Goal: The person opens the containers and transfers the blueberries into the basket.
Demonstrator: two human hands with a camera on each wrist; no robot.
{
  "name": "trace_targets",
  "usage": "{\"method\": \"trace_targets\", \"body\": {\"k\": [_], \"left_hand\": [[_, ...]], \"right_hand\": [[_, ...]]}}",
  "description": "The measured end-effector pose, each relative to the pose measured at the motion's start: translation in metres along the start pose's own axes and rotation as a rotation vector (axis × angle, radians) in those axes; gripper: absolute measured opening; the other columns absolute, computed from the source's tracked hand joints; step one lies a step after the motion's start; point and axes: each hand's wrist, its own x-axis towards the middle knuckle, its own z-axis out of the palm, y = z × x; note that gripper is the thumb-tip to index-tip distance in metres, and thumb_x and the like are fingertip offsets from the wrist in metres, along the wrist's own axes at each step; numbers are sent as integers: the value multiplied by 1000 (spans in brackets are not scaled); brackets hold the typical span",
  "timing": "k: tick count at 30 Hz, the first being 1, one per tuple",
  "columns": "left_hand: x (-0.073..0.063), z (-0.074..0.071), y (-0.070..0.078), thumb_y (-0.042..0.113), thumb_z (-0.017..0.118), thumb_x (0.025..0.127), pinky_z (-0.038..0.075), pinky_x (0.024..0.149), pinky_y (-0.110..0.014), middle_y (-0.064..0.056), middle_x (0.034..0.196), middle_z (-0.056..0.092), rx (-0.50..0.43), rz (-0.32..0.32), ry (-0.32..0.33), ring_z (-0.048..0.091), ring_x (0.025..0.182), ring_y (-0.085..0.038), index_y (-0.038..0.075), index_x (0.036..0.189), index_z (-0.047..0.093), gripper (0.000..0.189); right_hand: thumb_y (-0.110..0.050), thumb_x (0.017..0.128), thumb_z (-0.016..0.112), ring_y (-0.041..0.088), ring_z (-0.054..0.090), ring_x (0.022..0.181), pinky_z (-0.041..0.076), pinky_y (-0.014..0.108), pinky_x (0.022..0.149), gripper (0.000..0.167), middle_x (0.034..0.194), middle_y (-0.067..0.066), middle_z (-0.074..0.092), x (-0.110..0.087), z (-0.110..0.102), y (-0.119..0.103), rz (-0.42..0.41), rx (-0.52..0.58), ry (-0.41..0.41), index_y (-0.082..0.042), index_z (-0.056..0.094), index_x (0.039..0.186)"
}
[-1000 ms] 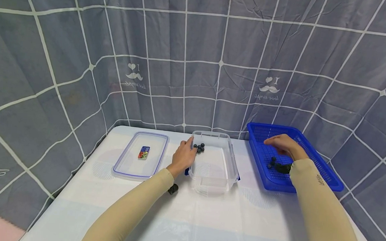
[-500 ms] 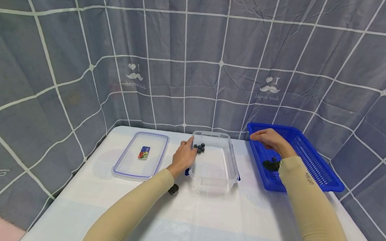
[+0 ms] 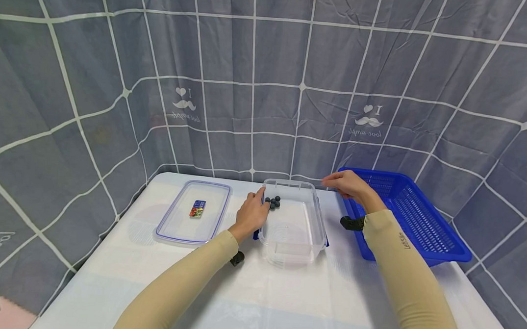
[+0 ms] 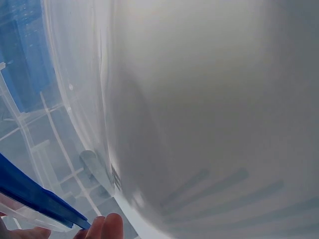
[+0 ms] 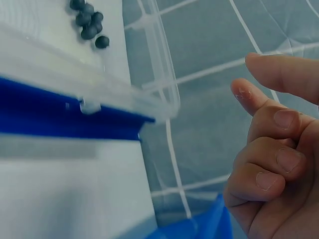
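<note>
My left hand (image 3: 252,210) grips the left side of a clear plastic food container (image 3: 291,234), its fingertips at the rim. In the left wrist view, fingers (image 4: 112,226) bend beside the container's blue latch flap (image 4: 40,194). Several blueberries (image 3: 273,202) lie in the container's back left part. My right hand (image 3: 350,183) hovers beyond the container's right rim, above the basket's left edge. Seen from the right wrist, its thumb and index fingertips are apart with nothing showing between them. The other fingers curl inward and hide the palm; whether they hold anything, I cannot tell.
A blue perforated basket (image 3: 413,215) stands on the right of the white table (image 3: 275,302), partly behind my right arm. The clear lid (image 3: 168,224) with blue seal and a fruit-picture label (image 3: 197,208) lies on the left. A grey checked curtain (image 3: 275,106) surrounds the table.
My right hand has moved left from over the blue basket toward the container's right rim. The left hand, container and the blueberries in it stay put.
</note>
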Motion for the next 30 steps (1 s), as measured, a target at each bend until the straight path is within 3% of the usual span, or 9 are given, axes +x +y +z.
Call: {"method": "trace_targets", "body": {"k": [18, 30], "left_hand": [[1, 1, 1, 35, 43, 106, 51, 91, -56, -19, 147, 46, -5, 1, 15, 59, 118, -38, 24, 160, 30, 56], [2, 2, 2, 35, 44, 106, 50, 94, -56, -18, 145, 47, 19, -16, 19, 59, 120, -37, 25, 160, 31, 57]], "right_hand": [[-23, 96, 69, 13, 26, 54, 30, 27, 54, 36, 61, -4, 32, 29, 56, -24, -8, 209, -53, -8, 68, 128], [-19, 97, 68, 13, 21, 53, 27, 27, 53, 45, 61, -4, 31, 48, 86, -20, 3, 366, -86, -1, 60, 138]]}}
